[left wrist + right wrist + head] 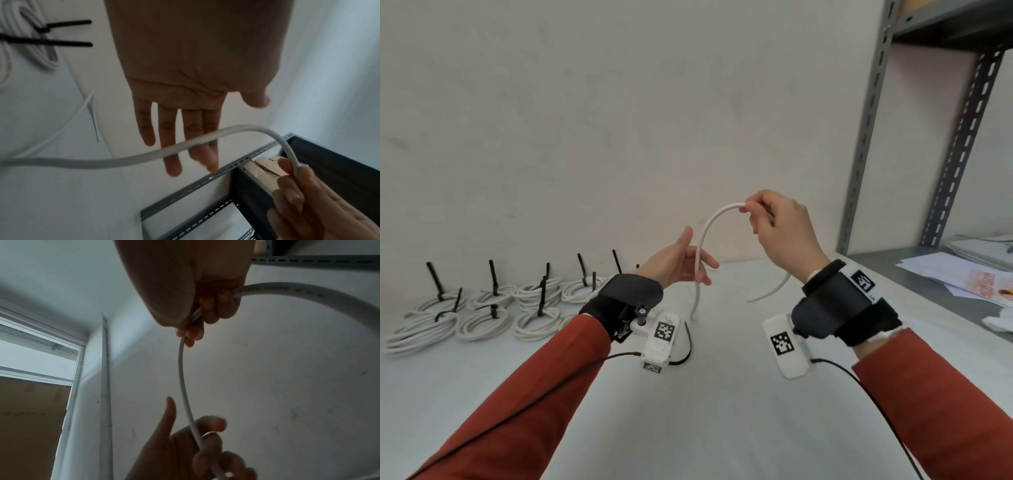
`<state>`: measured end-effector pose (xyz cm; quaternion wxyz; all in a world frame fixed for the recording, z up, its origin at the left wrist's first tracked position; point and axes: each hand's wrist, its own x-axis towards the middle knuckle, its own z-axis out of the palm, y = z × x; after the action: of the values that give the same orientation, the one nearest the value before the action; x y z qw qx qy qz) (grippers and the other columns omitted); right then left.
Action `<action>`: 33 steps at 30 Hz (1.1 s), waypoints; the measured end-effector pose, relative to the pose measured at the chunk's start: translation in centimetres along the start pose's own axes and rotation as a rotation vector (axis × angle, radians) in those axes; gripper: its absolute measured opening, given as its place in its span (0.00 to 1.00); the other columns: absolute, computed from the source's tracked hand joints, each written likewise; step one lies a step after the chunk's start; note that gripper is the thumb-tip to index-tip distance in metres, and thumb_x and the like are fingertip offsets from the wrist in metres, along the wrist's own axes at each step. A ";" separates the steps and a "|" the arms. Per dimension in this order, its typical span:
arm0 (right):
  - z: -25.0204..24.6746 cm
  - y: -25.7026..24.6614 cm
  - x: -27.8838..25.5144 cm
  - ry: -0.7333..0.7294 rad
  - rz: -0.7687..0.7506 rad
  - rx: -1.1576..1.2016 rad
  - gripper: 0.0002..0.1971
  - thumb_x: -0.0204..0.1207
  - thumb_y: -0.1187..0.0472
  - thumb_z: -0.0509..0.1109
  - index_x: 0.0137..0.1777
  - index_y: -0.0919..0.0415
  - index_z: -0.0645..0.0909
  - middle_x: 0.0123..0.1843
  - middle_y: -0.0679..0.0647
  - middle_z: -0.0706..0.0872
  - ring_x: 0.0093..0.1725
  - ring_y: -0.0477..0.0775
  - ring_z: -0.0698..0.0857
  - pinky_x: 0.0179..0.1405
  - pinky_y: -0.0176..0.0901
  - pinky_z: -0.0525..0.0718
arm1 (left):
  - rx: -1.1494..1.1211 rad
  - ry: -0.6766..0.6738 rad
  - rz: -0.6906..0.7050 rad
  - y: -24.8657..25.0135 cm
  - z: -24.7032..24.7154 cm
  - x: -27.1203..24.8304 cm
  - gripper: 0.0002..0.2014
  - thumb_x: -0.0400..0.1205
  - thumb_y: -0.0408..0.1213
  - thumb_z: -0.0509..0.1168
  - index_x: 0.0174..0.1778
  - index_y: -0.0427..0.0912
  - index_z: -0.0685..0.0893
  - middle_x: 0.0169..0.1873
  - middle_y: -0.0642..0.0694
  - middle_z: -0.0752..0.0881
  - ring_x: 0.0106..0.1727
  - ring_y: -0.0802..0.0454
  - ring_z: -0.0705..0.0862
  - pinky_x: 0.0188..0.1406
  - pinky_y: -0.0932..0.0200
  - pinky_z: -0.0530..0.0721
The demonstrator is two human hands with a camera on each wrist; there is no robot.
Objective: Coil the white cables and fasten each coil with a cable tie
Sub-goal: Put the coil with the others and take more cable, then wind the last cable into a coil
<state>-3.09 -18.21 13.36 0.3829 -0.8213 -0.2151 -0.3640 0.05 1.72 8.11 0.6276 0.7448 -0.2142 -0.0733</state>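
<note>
A stiff white cable (708, 223) arches above the white table (722, 411). My right hand (750, 209) pinches it at the top of the arch, thumb and fingertips curled on it (191, 335). My left hand (697, 262) is lower and to the left, palm up, fingers nearly straight. The cable (144, 158) runs across those fingers (171, 146) without being gripped. One end hangs down to the table (693, 313). The other end curves out below my right wrist (768, 294). A black cable tie (689, 344) lies by my left wrist camera.
Several finished white coils (482, 310) with black ties standing up lie in rows at the table's far left. A grey metal shelf rack (873, 144) stands at the right, with papers (945, 270) on its lower shelf. A plain wall is close behind.
</note>
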 end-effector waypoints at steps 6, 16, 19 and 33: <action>-0.2 -0.8 1.6 0.175 0.010 0.232 0.10 0.84 0.61 0.61 0.45 0.56 0.83 0.26 0.45 0.75 0.26 0.44 0.70 0.27 0.35 0.69 | 0.450 0.155 0.104 -2.1 -3.6 -0.6 0.11 0.85 0.38 0.62 0.38 0.50 0.86 0.29 0.55 0.85 0.33 0.65 0.82 0.41 0.64 0.75; 0.7 -0.6 0.1 -0.131 0.212 0.511 0.13 0.85 0.56 0.61 0.43 0.57 0.83 0.25 0.49 0.70 0.22 0.46 0.63 0.20 0.35 0.61 | 0.608 0.595 0.309 3.4 -10.8 -1.4 0.12 0.84 0.32 0.62 0.34 0.40 0.83 0.25 0.57 0.84 0.28 0.72 0.83 0.34 0.79 0.75; 1.5 -0.7 -0.6 -0.247 0.205 0.545 0.13 0.86 0.58 0.59 0.43 0.62 0.81 0.24 0.52 0.67 0.21 0.47 0.63 0.21 0.40 0.61 | 0.694 0.698 0.383 5.9 -13.2 -2.2 0.09 0.84 0.34 0.63 0.38 0.39 0.84 0.30 0.55 0.84 0.33 0.66 0.84 0.40 0.78 0.76; 3.8 -1.4 -1.2 -0.377 0.269 0.692 0.28 0.77 0.35 0.62 0.28 0.58 0.73 0.20 0.51 0.66 0.23 0.54 0.70 0.30 0.45 0.76 | 0.808 1.017 0.462 9.6 -21.6 -9.2 0.10 0.85 0.36 0.62 0.40 0.40 0.84 0.28 0.62 0.83 0.34 0.81 0.80 0.41 0.83 0.70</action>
<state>-3.06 -14.42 11.46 0.6342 -0.7174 -0.2819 -0.0604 -2.20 23.82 20.26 0.3231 0.7975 -0.0568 0.5064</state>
